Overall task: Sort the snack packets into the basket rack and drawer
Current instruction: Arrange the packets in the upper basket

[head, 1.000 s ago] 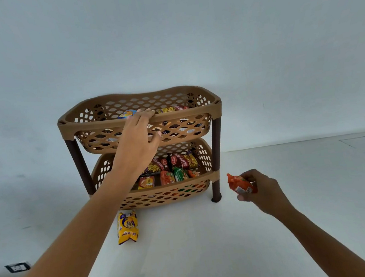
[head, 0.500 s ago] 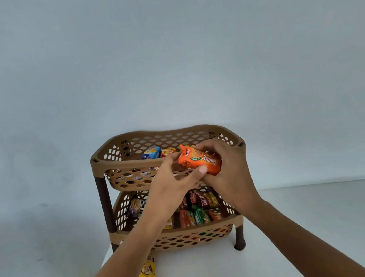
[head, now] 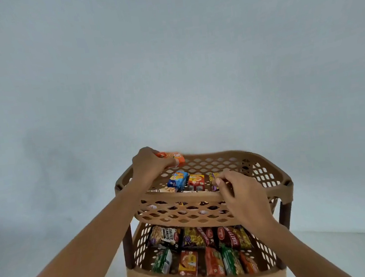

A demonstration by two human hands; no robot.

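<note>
A two-tier tan plastic lattice basket rack (head: 185, 215) with dark brown legs is standing upright. The left hand (head: 150, 164) is gripping a small orange snack packet (head: 172, 156) over the back left rim of the upper basket (head: 214, 163). A blue packet (head: 178, 181), a red-orange packet (head: 196, 182) and a partly hidden purple-and-yellow packet (head: 213, 178) are lying side by side in it. The lower basket (head: 192, 276) is holding two rows of packets, with a black-and-white salted peanuts packet (head: 165, 237) lying at back left.
</note>
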